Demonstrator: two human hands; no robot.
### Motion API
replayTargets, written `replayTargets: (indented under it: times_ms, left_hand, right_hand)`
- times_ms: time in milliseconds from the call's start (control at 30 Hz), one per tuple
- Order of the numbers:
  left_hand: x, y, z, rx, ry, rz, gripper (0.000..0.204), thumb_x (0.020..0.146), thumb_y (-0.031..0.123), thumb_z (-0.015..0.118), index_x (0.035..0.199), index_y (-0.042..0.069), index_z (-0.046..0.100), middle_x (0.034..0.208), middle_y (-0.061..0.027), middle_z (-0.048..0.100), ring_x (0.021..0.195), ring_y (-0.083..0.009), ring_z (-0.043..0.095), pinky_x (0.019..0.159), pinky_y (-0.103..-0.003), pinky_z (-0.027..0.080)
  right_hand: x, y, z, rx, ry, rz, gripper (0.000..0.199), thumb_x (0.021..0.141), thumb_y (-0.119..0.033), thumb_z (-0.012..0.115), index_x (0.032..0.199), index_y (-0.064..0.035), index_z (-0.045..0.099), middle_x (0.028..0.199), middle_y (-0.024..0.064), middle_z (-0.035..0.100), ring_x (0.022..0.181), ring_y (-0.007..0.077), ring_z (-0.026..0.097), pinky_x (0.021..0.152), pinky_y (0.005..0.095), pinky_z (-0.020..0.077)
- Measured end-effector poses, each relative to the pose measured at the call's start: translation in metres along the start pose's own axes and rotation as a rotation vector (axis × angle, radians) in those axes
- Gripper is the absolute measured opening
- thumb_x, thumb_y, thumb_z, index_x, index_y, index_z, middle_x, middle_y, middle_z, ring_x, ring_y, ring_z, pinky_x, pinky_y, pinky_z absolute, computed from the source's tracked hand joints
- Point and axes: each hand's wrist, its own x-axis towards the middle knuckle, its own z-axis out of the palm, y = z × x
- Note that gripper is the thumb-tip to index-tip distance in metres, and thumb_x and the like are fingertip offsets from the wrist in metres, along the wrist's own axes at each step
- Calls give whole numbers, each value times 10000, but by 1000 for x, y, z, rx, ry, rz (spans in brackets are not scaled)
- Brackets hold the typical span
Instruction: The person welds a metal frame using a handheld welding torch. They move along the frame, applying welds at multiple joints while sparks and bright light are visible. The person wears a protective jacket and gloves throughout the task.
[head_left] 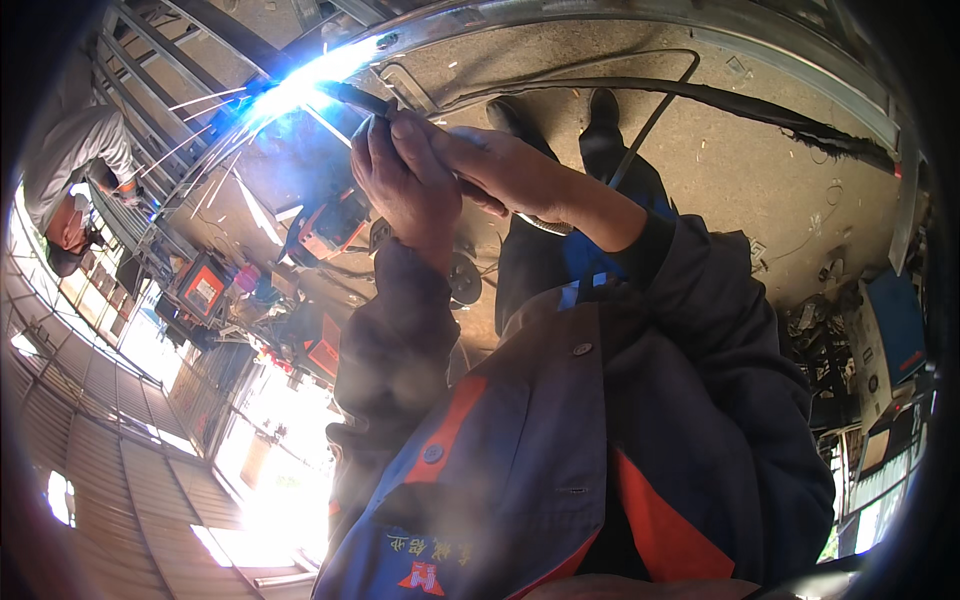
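Observation:
Both my hands are closed together around a welding torch [352, 97], its dark neck pointing left. My left hand [402, 190] wraps the torch from below, fingers curled. Pressed against it from the right is my right hand [505, 168], thumb and fingers closed; most of the grip is hidden inside the two hands. At the torch's tip a blue-white arc glares on a metal beam [430, 38], and sparks fly down to the left. The glare hides the exact spot where tip and metal meet. A dark cable [648, 135] loops beyond my right wrist.
A slatted metal frame [150, 75] lies at the upper left, where another person [85, 160] bends over. Orange-and-black machines [203, 288] stand at the left, a blue-and-beige cabinet [893, 325] at the right. A thick, frayed black cable [740, 112] crosses the floor beyond my feet.

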Motion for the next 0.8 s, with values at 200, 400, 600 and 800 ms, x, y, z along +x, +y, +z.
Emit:
replayTargets:
  times_ms: [200, 400, 600, 800]
  left_hand:
    - [0, 5, 1, -21, 21, -71, 365, 1102, 280, 509, 1105, -39, 687, 1040, -230, 657, 934, -448, 618, 840, -537, 473]
    - [-1, 0, 1, 57, -7, 2, 380, 1106, 284, 505, 1138, -48, 688, 1078, -239, 666, 971, -448, 627, 870, -536, 479]
    - [1, 5, 1, 34, 6, -31, 389, 1108, 288, 504, 1170, -46, 692, 1098, -236, 676, 989, -447, 633, 890, -530, 483]
    - [-2, 9, -3, -8, -37, -158, 404, 1105, 293, 503, 1172, -57, 695, 1108, -247, 680, 1002, -454, 634, 907, -538, 481]
  right_hand:
    - [0, 2, 1, -24, 30, 3, 541, 1106, -597, 489, 1049, -75, 622, 655, -14, 492, 518, 79, 426, 471, 267, 328]
    - [2, 1, -2, -5, -8, 7, 500, 1114, -543, 511, 1116, -64, 652, 673, -26, 515, 528, 63, 449, 469, 259, 341]
    - [1, 1, -1, -8, 10, 9, 482, 1123, -529, 488, 1065, -70, 625, 672, -11, 501, 517, 81, 438, 467, 268, 334]
    - [1, 1, -1, 17, 9, 17, 498, 1117, -551, 494, 1059, -75, 628, 672, -14, 502, 518, 78, 432, 471, 264, 330]
